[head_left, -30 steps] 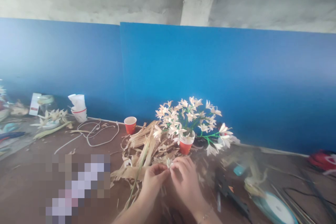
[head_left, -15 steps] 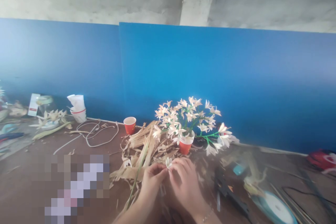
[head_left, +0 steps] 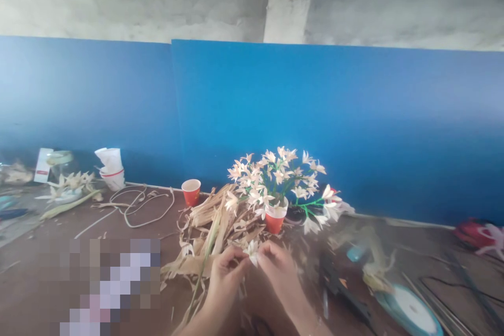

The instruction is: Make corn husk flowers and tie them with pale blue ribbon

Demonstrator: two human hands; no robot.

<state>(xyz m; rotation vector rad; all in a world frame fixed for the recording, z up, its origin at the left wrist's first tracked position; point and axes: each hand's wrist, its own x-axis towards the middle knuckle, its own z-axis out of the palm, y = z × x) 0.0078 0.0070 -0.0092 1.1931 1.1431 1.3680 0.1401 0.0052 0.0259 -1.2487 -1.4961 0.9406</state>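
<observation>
A small cream flower (head_left: 252, 252) with pointed petals is held up between my two hands above the brown table. My left hand (head_left: 227, 272) pinches it from the left, its fingertips closed at the flower's base. From the other side, the fingertips of my right hand (head_left: 276, 268) are closed on a petal. Just beyond my hands, a red and white paper cup (head_left: 274, 222) holds a bunch of similar cream flowers (head_left: 281, 173) on green stems. Dried husk strips (head_left: 212, 210) lie heaped left of that cup.
An empty red cup (head_left: 191, 192) and a looped white cable (head_left: 145, 207) lie to the left, near stacked white cups (head_left: 112, 170). At right are a black tool (head_left: 342, 289), a ribbon spool (head_left: 413, 308) and a red bag (head_left: 474, 236). A blue panel (head_left: 252, 100) closes off the back.
The flower between my hands shows its spread petals more fully now. My right fingers have shifted around it. The whole view has turned slightly right.
</observation>
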